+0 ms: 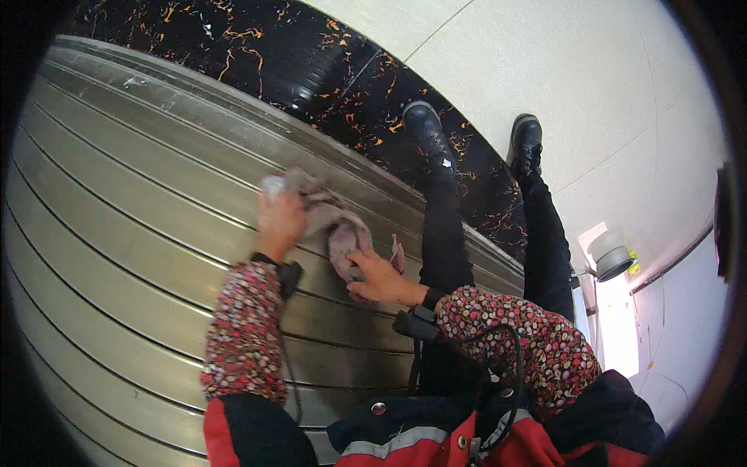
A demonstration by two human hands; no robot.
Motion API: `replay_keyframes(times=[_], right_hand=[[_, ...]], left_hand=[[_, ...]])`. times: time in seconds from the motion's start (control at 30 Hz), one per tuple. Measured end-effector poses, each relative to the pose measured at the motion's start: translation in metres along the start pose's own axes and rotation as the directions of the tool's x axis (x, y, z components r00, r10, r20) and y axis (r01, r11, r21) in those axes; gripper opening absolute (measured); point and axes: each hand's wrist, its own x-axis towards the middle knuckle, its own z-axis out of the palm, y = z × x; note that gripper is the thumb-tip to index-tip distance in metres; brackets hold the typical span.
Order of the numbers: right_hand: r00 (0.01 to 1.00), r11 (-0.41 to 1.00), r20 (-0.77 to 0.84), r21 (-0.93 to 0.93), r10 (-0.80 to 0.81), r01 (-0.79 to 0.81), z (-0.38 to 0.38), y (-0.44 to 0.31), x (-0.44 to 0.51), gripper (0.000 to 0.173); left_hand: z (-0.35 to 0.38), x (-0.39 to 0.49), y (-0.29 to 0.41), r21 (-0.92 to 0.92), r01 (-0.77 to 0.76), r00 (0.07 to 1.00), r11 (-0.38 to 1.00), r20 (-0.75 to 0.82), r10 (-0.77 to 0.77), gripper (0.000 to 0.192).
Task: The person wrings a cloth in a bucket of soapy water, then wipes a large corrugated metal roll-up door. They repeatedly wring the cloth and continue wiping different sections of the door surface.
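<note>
My left hand (281,219) is blurred and closed around a crumpled, greyish-pink cloth (350,236); a whitish piece shows by its fingertips. Both lie over a ribbed metal surface (163,233) that looks like slatted panelling. Lower and to the right, my right hand (382,281) has its thumb and a finger on the hanging part of the same cloth. A loose corner of the cloth sticks up beyond that hand. Both wrists carry black bands with small dark devices and cables, over floral sleeves.
Black stone tiles with orange veins (315,64) run along the foot of the metal surface. My black shoes (424,125) stand on or beside them, near pale floor tiles (583,76). A grey cylindrical container (610,257) is at the right, beside a bright opening.
</note>
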Motion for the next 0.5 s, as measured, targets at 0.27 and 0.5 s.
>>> replay_keyframes(times=[0.27,0.5], right_hand=[[0.882,0.869,-0.135,0.159,-0.451,0.468,0.018,-0.067,0.109,0.072],[0.974,0.969,-0.092,0.117,-0.207,0.217,-0.005,-0.01,0.125,0.068]], left_hand=[[-0.088,0.003,-0.231,0.316,0.565,0.825,0.762,-0.192,-0.532,0.051],[-0.031,0.103,-0.168,0.262,0.519,0.851,0.813,-0.075,-0.519,0.054]])
